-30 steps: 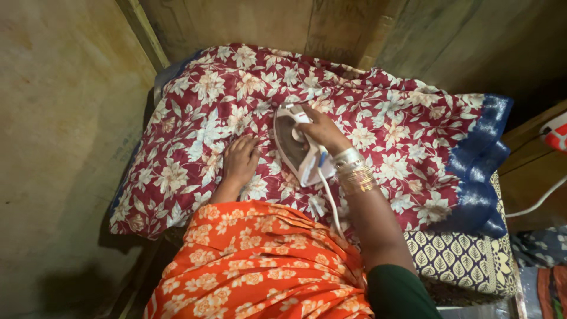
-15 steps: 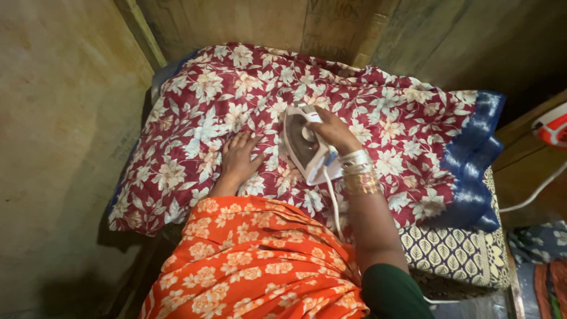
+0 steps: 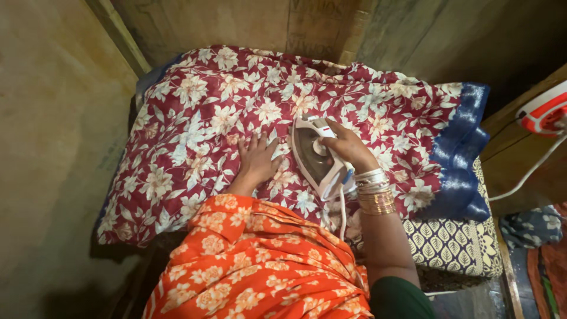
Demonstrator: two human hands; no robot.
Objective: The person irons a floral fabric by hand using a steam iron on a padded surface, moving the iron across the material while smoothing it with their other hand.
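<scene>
The right hand (image 3: 345,145) was clenched around the handle of the white iron (image 3: 316,156); left of the iron, the left hand (image 3: 258,159) lay flat, fingers spread, on the floral cloth (image 3: 201,118). The iron's soleplate was hidden.

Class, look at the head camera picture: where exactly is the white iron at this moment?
The white iron sits near the middle of the head view on the maroon floral cloth, gripped by the right hand, just right of the left hand pressed flat on the cloth.

Orange floral drape (image 3: 260,266), dark green sleeve (image 3: 401,298), gold and silver bangles (image 3: 373,190)
</scene>
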